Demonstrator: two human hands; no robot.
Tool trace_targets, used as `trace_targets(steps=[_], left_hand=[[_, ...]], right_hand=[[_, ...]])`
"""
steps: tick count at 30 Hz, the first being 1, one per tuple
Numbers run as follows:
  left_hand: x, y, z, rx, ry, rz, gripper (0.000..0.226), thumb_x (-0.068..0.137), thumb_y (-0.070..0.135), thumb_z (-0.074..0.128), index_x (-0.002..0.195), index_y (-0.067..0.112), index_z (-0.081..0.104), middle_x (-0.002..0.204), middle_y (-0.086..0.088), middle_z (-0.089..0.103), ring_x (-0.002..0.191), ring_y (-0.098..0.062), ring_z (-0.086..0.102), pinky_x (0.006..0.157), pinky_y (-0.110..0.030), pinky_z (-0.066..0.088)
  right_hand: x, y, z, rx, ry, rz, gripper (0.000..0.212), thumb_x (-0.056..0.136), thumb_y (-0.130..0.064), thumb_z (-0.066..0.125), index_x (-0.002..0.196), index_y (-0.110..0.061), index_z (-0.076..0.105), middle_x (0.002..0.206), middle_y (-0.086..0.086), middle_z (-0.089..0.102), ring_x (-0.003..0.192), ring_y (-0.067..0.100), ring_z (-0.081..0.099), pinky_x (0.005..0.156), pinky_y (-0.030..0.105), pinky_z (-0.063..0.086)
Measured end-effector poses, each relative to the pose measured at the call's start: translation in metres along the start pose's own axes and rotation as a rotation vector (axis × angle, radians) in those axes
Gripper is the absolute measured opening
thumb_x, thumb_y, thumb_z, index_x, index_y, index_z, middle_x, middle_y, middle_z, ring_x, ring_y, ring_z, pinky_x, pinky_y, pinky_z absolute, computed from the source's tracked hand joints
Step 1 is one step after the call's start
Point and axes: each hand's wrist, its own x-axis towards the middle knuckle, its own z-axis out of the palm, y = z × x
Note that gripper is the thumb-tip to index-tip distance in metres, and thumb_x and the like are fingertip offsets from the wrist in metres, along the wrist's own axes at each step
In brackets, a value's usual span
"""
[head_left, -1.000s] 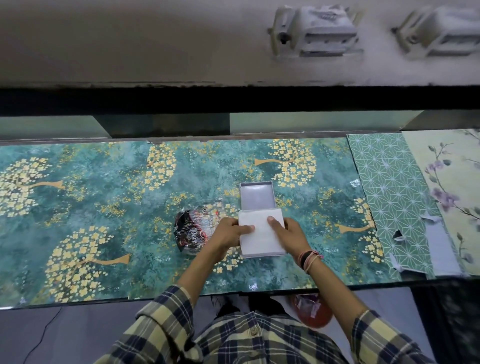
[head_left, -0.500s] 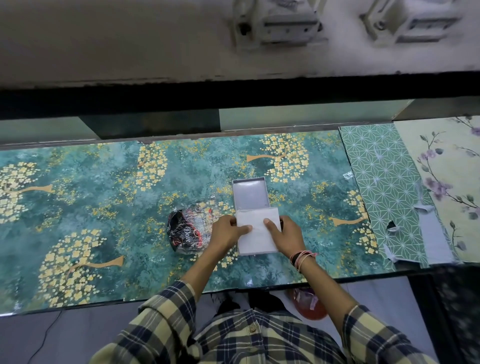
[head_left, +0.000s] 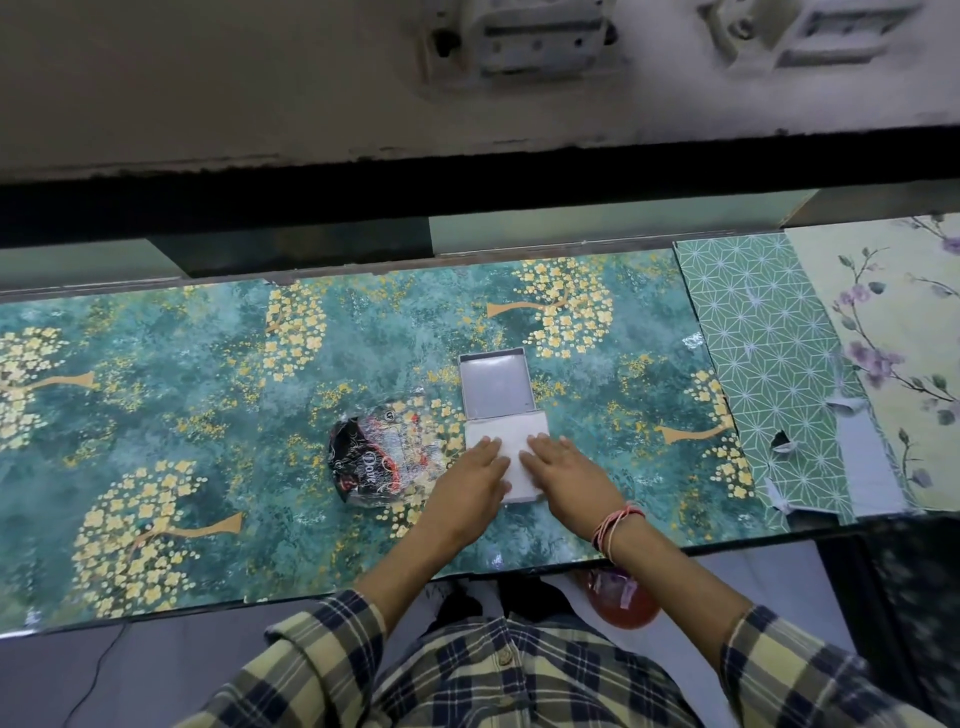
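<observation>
A flat white box (head_left: 511, 431) lies on the teal flowered tabletop (head_left: 208, 395). Both hands lie flat on top of it with straight fingers: my left hand (head_left: 470, 486) on its left half, my right hand (head_left: 563, 475) on its right half. Just beyond the white box lies an open grey box tray (head_left: 496, 382), hollow side up and touching its far edge. A crumpled black and red wrapper in clear plastic (head_left: 382, 452) sits just left of my left hand.
Green geometric paper (head_left: 763, 358) and pale floral paper (head_left: 893, 332) cover the table's right end. A dark ledge and wall (head_left: 467, 182) run along the far side. An orange-red object (head_left: 623, 603) sits below the table's near edge by my right forearm.
Both hands went from pinching the white box at its sides to lying flat on top of it. The view has shifted slightly.
</observation>
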Motion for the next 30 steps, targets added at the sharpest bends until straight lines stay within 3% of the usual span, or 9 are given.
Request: trace_targets(steps=[7,13,16,19,23,27,30], left_hand=[[0.007,0.0,0.012,0.136,-0.017,-0.026,0.044,0.105,0.023,0.052,0.141,-0.001,0.053,0.162,-0.023,0.036,0.153,-0.036,0.03,0.123,-0.043,0.027],[0.015,0.005,0.018,0.29,-0.001,-0.04,0.041,0.1,0.018,0.056,0.137,-0.001,0.057,0.159,-0.023,0.042,0.151,-0.035,0.033,0.127,-0.042,0.01],[0.017,0.004,0.01,0.35,-0.006,-0.032,0.043,0.095,0.025,0.066,0.132,0.004,0.059,0.153,-0.021,0.048,0.148,-0.035,0.037,0.125,-0.051,0.015],[0.018,0.0,0.003,0.378,-0.041,-0.004,0.058,0.094,0.032,0.068,0.142,0.005,0.05,0.163,-0.019,0.036,0.155,-0.032,0.026,0.126,-0.055,0.012],[0.019,-0.002,0.001,0.431,-0.112,-0.016,0.068,0.099,0.037,0.06,0.155,0.007,0.033,0.17,-0.014,0.021,0.159,-0.026,0.013,0.125,-0.058,0.009],[0.027,0.003,0.001,0.572,-0.223,-0.046,0.077,0.102,0.044,0.054,0.159,0.002,0.024,0.172,-0.015,0.011,0.16,-0.026,0.005,0.123,-0.061,0.014],[0.033,0.008,0.005,0.65,-0.269,-0.081,0.073,0.101,0.041,0.057,0.158,0.004,0.031,0.172,-0.015,0.013,0.16,-0.027,0.004,0.12,-0.063,0.019]], right_hand=[[0.01,-0.001,0.018,-0.056,-0.011,0.002,0.061,0.093,0.009,0.042,0.152,-0.008,0.039,0.165,0.013,0.028,0.156,0.028,0.021,0.127,0.046,0.006],[0.026,-0.019,0.014,-0.176,-0.118,0.103,0.047,0.101,-0.004,0.041,0.148,-0.009,0.043,0.159,0.011,0.038,0.154,0.025,0.025,0.124,0.061,0.006],[0.026,-0.027,0.006,-0.241,-0.164,0.163,0.038,0.1,-0.007,0.044,0.137,-0.011,0.055,0.144,0.013,0.054,0.143,0.028,0.042,0.121,0.061,0.017],[0.026,-0.036,-0.001,-0.281,-0.199,0.216,0.029,0.098,-0.008,0.048,0.12,-0.014,0.066,0.123,0.011,0.069,0.121,0.03,0.062,0.116,0.058,0.029],[0.031,-0.037,0.008,-0.316,-0.134,0.206,0.04,0.098,-0.006,0.047,0.137,0.002,0.048,0.136,0.023,0.056,0.128,0.037,0.053,0.11,0.052,0.038],[0.035,-0.026,0.016,-0.32,-0.185,0.213,0.061,0.099,-0.006,0.048,0.152,0.01,0.022,0.156,0.026,0.035,0.148,0.037,0.032,0.119,0.061,0.022],[0.039,-0.023,0.018,-0.337,-0.21,0.226,0.062,0.1,-0.003,0.046,0.155,0.008,0.02,0.159,0.021,0.032,0.149,0.034,0.03,0.118,0.071,0.01]])
